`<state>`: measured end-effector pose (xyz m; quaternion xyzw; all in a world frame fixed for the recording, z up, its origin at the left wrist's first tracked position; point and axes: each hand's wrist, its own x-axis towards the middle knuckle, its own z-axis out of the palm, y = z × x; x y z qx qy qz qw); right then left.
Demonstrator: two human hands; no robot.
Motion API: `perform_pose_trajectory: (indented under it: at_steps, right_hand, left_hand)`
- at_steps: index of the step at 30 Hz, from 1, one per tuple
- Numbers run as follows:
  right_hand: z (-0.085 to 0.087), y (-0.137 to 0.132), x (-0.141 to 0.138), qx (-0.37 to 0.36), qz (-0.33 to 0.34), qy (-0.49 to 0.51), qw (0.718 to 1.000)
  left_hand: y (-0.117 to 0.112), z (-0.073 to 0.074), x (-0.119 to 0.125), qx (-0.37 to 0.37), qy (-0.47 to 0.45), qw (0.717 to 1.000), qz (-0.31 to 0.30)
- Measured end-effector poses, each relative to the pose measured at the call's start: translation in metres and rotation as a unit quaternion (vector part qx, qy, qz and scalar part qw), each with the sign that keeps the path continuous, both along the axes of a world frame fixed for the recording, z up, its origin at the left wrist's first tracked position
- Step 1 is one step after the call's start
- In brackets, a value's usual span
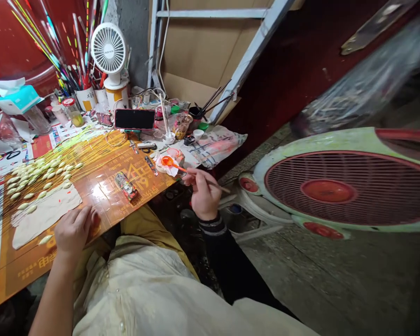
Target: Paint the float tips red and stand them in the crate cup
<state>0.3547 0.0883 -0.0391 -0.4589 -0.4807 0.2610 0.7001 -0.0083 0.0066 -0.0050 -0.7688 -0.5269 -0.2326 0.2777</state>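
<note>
My right hand (203, 193) is closed in a pinch on a thin paintbrush (182, 169) whose orange tip points at a small dish of orange paint (167, 161) at the board's right end. My left hand (73, 229) rests on the orange board (101, 191) near its front edge, fingers curled, touching a thin stick with a pale oval float body (45, 240) on it. Several more sticks with white-green float bodies (38, 175) lie fanned across the board's left part, over a stained cream cloth (44, 212).
A black phone (135, 119) stands on a holder behind the board. Cups of painted rods (84, 98), a small white desk fan (109, 49) and paint jars (177, 123) crowd the back. A large green and red floor fan (336, 186) lies to the right.
</note>
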Motion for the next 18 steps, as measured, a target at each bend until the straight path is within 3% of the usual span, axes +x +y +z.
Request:
perform_pose_trajectory:
  at_steps: [5,9,18]
  right_hand:
    - [-0.022,-0.029,-0.041,0.137,0.079,-0.171,0.973]
    - [-0.032,-0.032,-0.063,0.229,0.075,-0.236,0.941]
    - [-0.046,-0.031,-0.082,0.212,0.022,-0.248,0.945]
  left_hand:
    - [-0.003,0.001,0.0,-0.023,-0.009,1.0,0.011]
    - [-0.003,0.004,0.002,-0.024,-0.01,1.0,0.013]
    - [-0.003,0.005,0.002,-0.03,-0.01,0.999,0.013]
